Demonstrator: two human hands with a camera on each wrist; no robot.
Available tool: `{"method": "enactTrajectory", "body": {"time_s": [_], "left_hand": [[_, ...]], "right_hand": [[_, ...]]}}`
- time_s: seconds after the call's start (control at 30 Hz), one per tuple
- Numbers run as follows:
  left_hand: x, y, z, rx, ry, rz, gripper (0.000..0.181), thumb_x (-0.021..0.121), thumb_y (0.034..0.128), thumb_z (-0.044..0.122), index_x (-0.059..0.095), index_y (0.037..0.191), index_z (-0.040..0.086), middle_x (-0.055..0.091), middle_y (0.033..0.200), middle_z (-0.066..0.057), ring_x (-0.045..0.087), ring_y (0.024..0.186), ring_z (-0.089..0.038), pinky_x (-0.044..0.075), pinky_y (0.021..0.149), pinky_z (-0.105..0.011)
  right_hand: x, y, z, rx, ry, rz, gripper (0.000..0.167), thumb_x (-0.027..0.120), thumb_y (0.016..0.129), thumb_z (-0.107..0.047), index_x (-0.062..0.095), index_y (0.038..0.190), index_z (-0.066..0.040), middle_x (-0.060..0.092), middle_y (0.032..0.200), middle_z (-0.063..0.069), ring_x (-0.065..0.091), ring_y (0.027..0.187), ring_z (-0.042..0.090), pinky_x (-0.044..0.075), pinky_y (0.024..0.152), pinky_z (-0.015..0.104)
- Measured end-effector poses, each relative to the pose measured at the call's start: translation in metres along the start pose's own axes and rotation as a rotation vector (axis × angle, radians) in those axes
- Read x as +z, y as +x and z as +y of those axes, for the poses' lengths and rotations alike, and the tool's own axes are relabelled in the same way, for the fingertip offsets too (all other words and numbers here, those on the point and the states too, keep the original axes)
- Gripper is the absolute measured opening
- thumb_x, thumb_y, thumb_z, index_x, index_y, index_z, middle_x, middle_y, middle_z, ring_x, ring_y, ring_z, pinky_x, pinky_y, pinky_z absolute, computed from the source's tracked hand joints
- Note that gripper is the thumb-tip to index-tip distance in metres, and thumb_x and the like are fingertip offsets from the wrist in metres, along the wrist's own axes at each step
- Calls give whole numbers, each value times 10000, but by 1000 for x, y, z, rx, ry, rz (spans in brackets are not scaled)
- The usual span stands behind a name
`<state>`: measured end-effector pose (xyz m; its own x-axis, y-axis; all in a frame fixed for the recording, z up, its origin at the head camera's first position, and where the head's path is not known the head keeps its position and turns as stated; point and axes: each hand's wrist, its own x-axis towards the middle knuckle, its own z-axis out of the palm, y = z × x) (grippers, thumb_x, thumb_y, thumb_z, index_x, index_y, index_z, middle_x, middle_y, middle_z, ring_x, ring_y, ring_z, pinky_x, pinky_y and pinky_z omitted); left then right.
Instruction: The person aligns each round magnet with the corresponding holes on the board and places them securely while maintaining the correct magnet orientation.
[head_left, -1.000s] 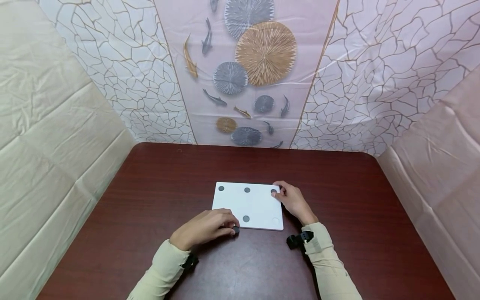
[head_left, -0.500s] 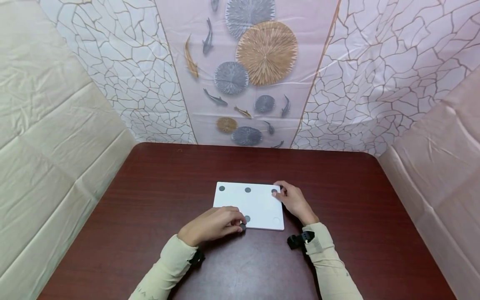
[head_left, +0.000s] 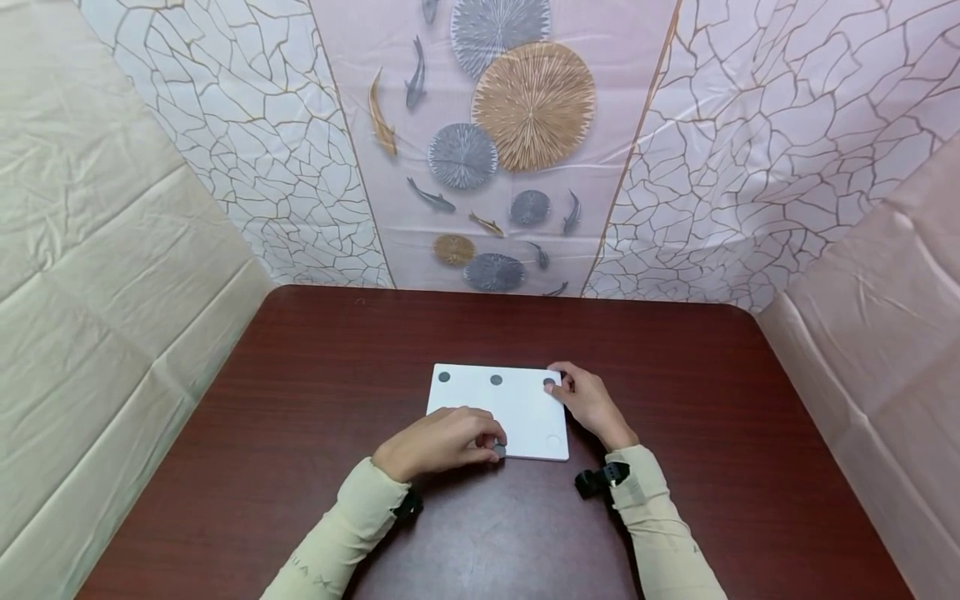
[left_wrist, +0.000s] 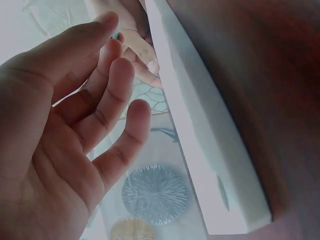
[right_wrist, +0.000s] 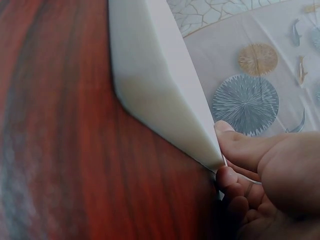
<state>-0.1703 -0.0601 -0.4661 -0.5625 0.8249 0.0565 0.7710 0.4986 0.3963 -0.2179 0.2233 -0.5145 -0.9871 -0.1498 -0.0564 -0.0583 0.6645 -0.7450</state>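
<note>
A white rectangular board lies on the table, with dark grey discs along its far side: a left disc, a middle disc and a right disc. Between thumb and fingertips my left hand pinches another dark grey disc at the board's front edge; only a sliver shows in the left wrist view. That hand covers the board's front left part. My right hand grips the far right corner, thumb on top beside the right disc. In the right wrist view, fingertips touch the board's side.
A faint round outline marks the board's front right corner. The dark red-brown table extends around the board. A patterned cloth hangs behind it, and pale cloth panels stand on both sides. Each wrist wears a black camera.
My left hand has moved right along the board's front edge, carrying the pinched disc. It now hides the front middle disc seen earlier. My right hand stays at the corner.
</note>
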Motion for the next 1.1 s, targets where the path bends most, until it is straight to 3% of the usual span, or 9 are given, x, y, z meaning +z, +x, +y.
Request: {"method": "enactTrajectory", "body": {"time_s": [0.2, 0.7, 1.1], "left_hand": [[-3, 8, 1, 8, -7, -22, 90, 757, 1004, 272, 769, 1067, 208, 599, 849, 196, 547, 764, 74, 462, 712, -137], [-12, 32, 11, 71, -5, -1, 119, 768, 996, 275, 775, 1066, 179, 644, 860, 151, 547, 750, 66, 457, 727, -125], [-6, 47, 17, 12, -9, 2, 81, 779, 985, 256, 776, 1043, 199, 669, 900, 162, 569, 799, 85, 468, 724, -128]], "right_hand": [[0, 0, -1, 6, -5, -8, 406, 669, 1062, -214, 599, 1436, -74, 525, 788, 49, 436, 599, 174, 389, 586, 311], [-2, -1, -2, -25, -16, 10, 394, 673, 1056, -184, 608, 1417, -40, 521, 773, 46, 444, 613, 172, 383, 599, 308], [-1, 1, -1, -41, -32, 23, 379, 685, 1048, -172, 623, 1395, -33, 526, 780, 39, 447, 616, 150, 381, 603, 286]]}}
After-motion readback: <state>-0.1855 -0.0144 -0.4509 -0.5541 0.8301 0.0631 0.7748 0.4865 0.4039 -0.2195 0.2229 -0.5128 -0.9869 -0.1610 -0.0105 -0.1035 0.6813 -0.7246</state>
